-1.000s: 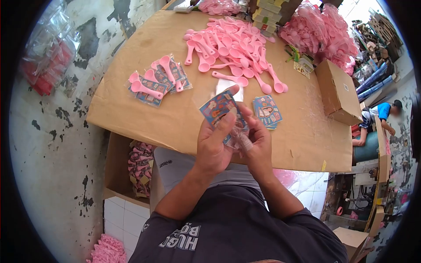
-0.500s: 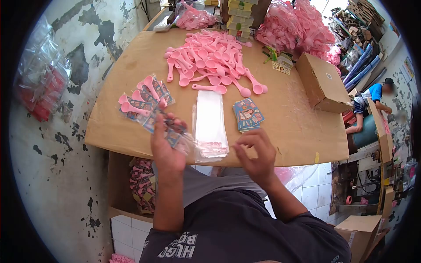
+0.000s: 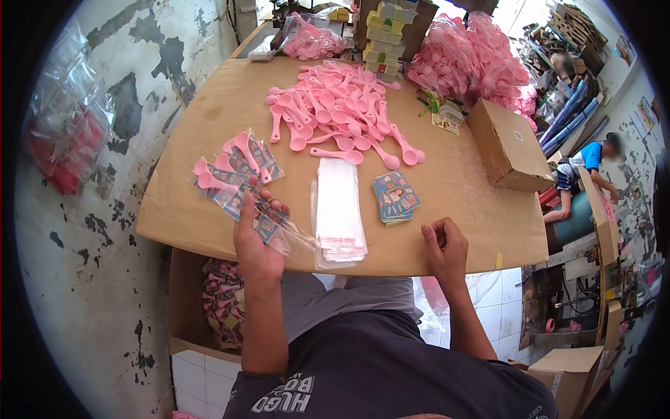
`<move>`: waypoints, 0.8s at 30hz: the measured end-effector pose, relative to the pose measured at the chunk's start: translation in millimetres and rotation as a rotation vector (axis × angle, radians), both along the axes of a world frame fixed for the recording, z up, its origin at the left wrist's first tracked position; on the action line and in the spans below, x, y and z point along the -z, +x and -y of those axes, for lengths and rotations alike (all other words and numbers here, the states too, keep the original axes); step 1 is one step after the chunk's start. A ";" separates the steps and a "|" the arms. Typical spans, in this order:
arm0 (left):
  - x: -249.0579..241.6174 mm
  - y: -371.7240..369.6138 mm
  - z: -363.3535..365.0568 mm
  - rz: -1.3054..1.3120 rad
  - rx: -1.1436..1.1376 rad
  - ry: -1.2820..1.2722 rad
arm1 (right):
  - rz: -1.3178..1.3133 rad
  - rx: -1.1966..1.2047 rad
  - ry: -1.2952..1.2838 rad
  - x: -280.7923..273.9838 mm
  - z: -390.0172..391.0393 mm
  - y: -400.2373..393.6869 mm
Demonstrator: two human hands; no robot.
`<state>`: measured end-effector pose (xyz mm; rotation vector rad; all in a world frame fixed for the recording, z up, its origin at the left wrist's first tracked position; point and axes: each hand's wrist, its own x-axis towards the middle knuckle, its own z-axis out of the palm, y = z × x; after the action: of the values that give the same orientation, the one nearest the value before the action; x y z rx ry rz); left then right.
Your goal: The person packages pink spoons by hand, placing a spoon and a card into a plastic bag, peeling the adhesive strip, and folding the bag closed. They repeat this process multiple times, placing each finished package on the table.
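My left hand [image 3: 258, 241] is closed around blue printed cards in clear plastic bags [image 3: 269, 222], with loose plastic trailing to the right. Just beyond it lie fanned bagged cards with pink spoons [image 3: 218, 181] on them. My right hand [image 3: 447, 250] hovers over the table's front edge with its fingers curled in, and nothing shows in it. Left of that hand sits a stack of blue printed cards [image 3: 395, 197]. Between my hands is a pile of flat clear plastic bags [image 3: 337, 209]. A heap of loose pink measuring spoons [image 3: 328, 105] covers the middle back of the table.
A cardboard box [image 3: 506, 146] stands on the table's right side. Behind are bulging bags of pink spoons [image 3: 467, 59] and a tower of banded card bundles [image 3: 384, 38]. A box of packed pink pieces [image 3: 223, 307] is under the table. Another person [image 3: 586, 164] sits at far right.
My right hand has moved right, away from the plastic bags, and its fingers have curled in. My left hand keeps hold of the bagged cards. The camera view has tilted slightly.
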<state>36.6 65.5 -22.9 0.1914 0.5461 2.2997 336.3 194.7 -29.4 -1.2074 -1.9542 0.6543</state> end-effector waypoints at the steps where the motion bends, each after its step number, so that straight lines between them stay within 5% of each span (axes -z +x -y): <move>1: -0.6 -1.5 -2.3 0.000 0.009 0.002 | 0.010 0.020 0.011 0.3 -2.9 -1.3; 24: 12.2 -16.9 -8.1 -0.107 0.655 -0.262 | -0.066 0.156 -0.133 -3.4 -3.8 0.7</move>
<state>19.7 73.6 -35.0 0.3133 0.7090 1.5754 336.9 198.6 -26.1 -1.3856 -1.7650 0.7424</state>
